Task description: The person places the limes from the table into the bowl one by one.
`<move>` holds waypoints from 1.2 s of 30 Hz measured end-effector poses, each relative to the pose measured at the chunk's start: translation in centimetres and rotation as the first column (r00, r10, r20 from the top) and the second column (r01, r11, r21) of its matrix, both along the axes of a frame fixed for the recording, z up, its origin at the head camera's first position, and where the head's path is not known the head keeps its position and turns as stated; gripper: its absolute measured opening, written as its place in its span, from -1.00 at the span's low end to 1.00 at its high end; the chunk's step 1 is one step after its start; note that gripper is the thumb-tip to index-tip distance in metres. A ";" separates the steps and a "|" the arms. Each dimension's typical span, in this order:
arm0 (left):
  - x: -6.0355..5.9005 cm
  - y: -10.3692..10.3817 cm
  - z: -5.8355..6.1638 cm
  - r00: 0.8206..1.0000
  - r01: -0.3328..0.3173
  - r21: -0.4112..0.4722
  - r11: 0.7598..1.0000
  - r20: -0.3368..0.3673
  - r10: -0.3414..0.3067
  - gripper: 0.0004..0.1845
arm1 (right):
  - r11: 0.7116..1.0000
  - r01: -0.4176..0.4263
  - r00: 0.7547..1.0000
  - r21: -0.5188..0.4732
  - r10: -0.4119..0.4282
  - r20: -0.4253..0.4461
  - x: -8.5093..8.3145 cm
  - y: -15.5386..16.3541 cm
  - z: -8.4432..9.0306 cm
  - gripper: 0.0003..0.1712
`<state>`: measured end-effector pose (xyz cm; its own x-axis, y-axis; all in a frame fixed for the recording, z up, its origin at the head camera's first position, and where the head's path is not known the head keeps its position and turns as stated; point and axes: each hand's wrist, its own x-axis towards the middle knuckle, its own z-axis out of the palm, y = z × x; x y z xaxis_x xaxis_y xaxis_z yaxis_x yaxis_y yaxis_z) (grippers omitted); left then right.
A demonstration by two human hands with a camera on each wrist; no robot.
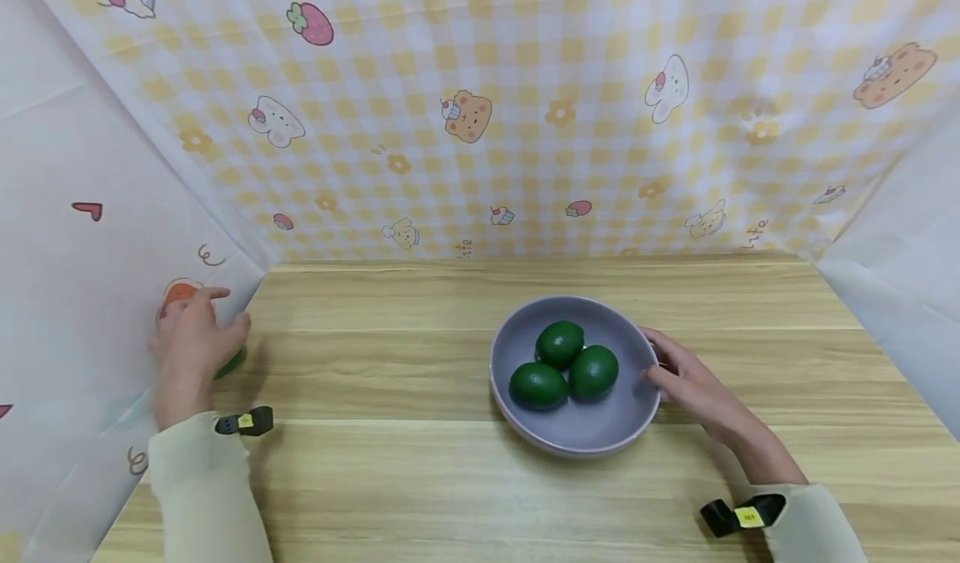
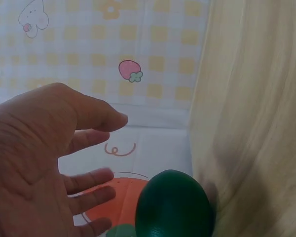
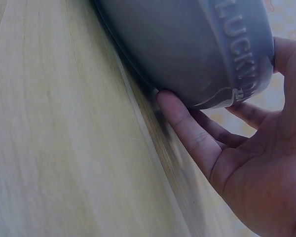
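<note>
A grey-purple bowl (image 1: 577,434) stands on the wooden table, holding three dark green limes (image 1: 538,385). At the bowl's right side my right hand (image 1: 693,392) grips it, the thumb at the rim and the fingers against the outer wall and base. In the right wrist view, raised letters show on the bowl (image 3: 172,44). Far to the left, my left hand (image 1: 193,342) hovers with fingers spread and nothing in them. Beside it another green lime (image 2: 173,207) rests near the table's left edge; in the head view the hand mostly hides this lime (image 1: 231,364).
A yellow-and-white checked cloth (image 1: 517,146) with cartoon prints hangs behind the table (image 1: 360,463). White printed sheeting (image 1: 67,296) closes the left side, right by the left hand. Pale sheeting (image 1: 900,296) also borders the right side.
</note>
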<state>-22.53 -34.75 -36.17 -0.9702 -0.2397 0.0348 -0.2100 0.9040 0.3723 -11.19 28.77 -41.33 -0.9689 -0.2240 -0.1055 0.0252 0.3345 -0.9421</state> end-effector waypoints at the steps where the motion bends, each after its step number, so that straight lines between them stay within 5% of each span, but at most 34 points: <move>1: 0.0 0.0 0.0 1.000 -0.010 0.007 1.000 0.009 0.010 -0.29 | 1.000 0.001 1.000 0.001 -0.001 0.001 0.0 0.0 0.0 -0.24; 11: 0.6 -0.5 0.1 0.995 -0.067 0.014 0.998 0.081 0.065 -0.28 | 1.000 0.000 1.000 0.002 0.000 0.004 -0.1 -0.1 0.1 -0.24; 19: 1.1 -0.9 -0.1 0.993 -0.048 -0.012 0.999 0.106 0.049 -0.27 | 1.000 0.004 1.000 0.008 -0.004 0.015 0.0 -0.2 0.1 -0.25; 36: 1.6 -0.3 -0.2 0.948 -0.172 0.085 0.981 0.287 0.141 -0.20 | 1.000 0.004 1.000 0.003 -0.004 -0.011 0.0 0.0 0.0 -0.26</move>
